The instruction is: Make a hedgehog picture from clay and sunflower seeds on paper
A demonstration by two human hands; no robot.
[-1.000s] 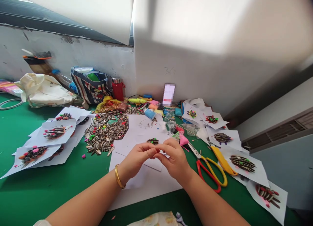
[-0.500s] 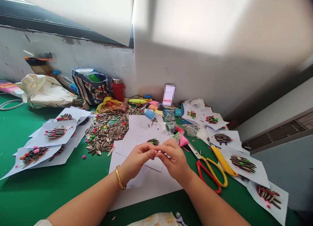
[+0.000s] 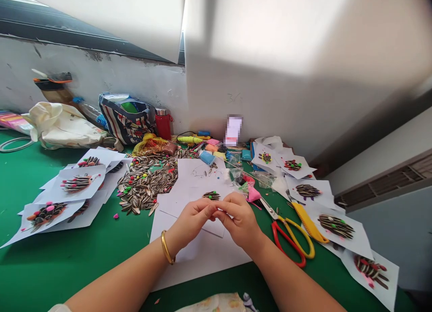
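Observation:
My left hand (image 3: pixel 195 219) and my right hand (image 3: pixel 238 219) meet fingertip to fingertip above the white paper sheets (image 3: pixel 168 276). Both are closed in a pinch around a tiny piece of pink clay, which the fingers now cover almost fully. Just beyond the fingertips, sunflower seeds with green clay dots form a small hedgehog body (image 3: pixel 212 195) on a sheet. Behind it lies another sheet with a pencil drawing (image 3: pixel 199 171) and a few seeds. A packet of pink clay (image 3: pixel 254 194) sits past my right hand.
Left of the sheets is a heap of sunflower seeds (image 3: pixel 148 183) with coloured clay balls. Scissors (image 3: pixel 283 226) and a yellow cutter (image 3: pixel 308 222) lie at right. Seed hedgehog pictures (image 3: pixel 72 195) are stacked left, with more hedgehog pictures (image 3: pixel 347 233) right. Bags and a red flask (image 3: pixel 163 125) stand behind.
My fingertips have shifted slightly against each other, and the pink clay seen between them earlier is now hidden. Nothing else on the table has moved.

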